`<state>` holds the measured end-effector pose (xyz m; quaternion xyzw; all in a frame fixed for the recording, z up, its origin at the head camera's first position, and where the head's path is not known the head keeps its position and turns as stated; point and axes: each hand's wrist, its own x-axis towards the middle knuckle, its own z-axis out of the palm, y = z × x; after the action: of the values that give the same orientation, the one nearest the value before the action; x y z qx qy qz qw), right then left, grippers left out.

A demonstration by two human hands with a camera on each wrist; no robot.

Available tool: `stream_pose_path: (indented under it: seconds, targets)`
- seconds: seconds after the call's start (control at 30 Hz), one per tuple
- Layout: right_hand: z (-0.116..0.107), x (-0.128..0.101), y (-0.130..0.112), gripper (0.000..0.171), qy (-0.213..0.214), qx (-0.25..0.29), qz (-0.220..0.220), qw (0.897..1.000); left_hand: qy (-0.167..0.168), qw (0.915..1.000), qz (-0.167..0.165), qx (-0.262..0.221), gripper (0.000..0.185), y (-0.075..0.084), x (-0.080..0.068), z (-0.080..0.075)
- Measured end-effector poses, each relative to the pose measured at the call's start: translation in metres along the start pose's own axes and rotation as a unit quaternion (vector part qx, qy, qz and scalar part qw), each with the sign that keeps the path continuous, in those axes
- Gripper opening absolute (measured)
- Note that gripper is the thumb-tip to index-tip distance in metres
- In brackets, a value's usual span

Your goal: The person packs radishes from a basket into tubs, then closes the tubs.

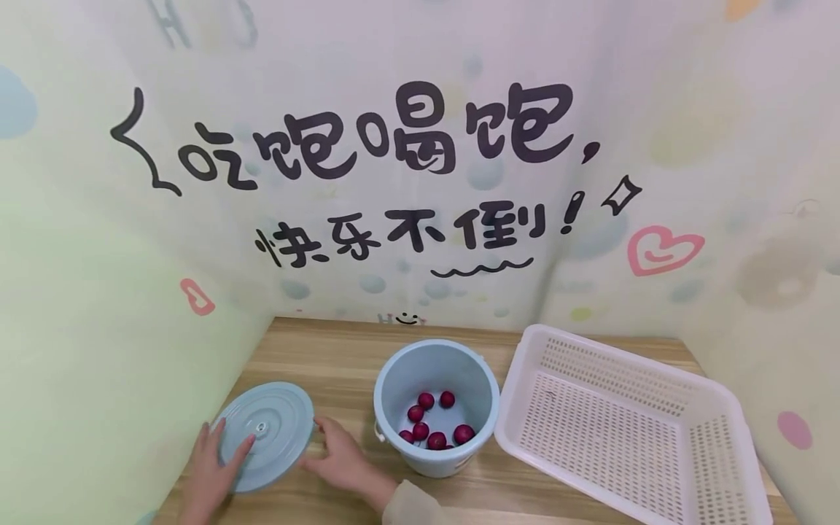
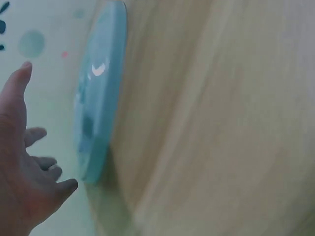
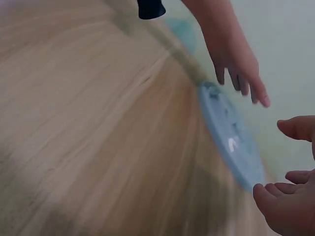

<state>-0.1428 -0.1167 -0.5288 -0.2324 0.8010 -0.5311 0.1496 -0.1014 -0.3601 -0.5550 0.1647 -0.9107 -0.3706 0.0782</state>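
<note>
Two hands at the near edge of the table [image 1: 341,364]: left hand [image 1: 211,474] with straight, spread fingers resting flat on the lid [image 1: 267,434]; right hand [image 1: 341,456] with relaxed, open fingers touching the lid's right rim. Nothing gripped by either hand. One round pale-blue lid, lying flat on the wood at the near left, just beside the bucket [image 1: 436,383]. One pale-blue bucket, upright and uncovered, right of the lid. About seven small red fruits [image 1: 436,440] visible on the bucket's floor; exact count uncertain where the near wall hides some. One white perforated basket [image 1: 712,397], tipped up with its opening facing the viewer, just right of the bucket. One light wood-grain tabletop carrying all items. Three pastel walls behind and at both sides, printed with black characters, a pink heart [image 1: 663,248] and coloured dots.
</note>
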Motion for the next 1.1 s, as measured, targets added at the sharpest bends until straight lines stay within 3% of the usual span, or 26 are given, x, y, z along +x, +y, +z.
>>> stream_pose_path:
  seconds: [0.1,0.3,0.4,0.53,0.73,0.9,1.03,1.1]
  targets:
    - [0.009,0.006,0.007,0.075,0.008,0.001,0.028,1.000,-0.019,0.9984,-0.052,0.012,0.086,-0.009,0.003,-0.005]
    - [0.020,0.016,0.020,0.083,-0.014,0.050,0.043,0.998,-0.055,0.9938,-0.095,0.015,0.089,-0.011,0.012,-0.005]
    - [0.020,0.017,0.022,0.085,-0.008,0.088,0.057,0.995,-0.062,0.9916,-0.114,-0.006,0.084,-0.010,0.012,-0.004]
    - [0.019,0.012,0.025,0.082,0.013,0.148,0.069,0.987,-0.021,0.9897,-0.137,-0.034,0.066,-0.011,0.005,-0.002]
    - [0.013,-0.006,0.023,0.080,0.011,0.235,-0.010,0.972,0.048,0.9841,-0.167,-0.038,0.051,-0.007,-0.006,-0.010]
    - [-0.004,-0.023,-0.005,0.079,0.009,0.226,-0.094,0.970,0.083,0.9748,-0.183,-0.096,0.048,0.017,-0.014,-0.032]
    - [-0.033,-0.044,-0.035,0.079,0.022,0.183,-0.152,0.971,0.109,0.9752,-0.151,-0.119,0.047,0.057,-0.019,-0.047]
    - [-0.051,-0.055,-0.047,0.079,0.039,0.179,-0.168,0.969,0.124,0.9762,-0.112,-0.138,0.045,0.080,-0.020,-0.050]
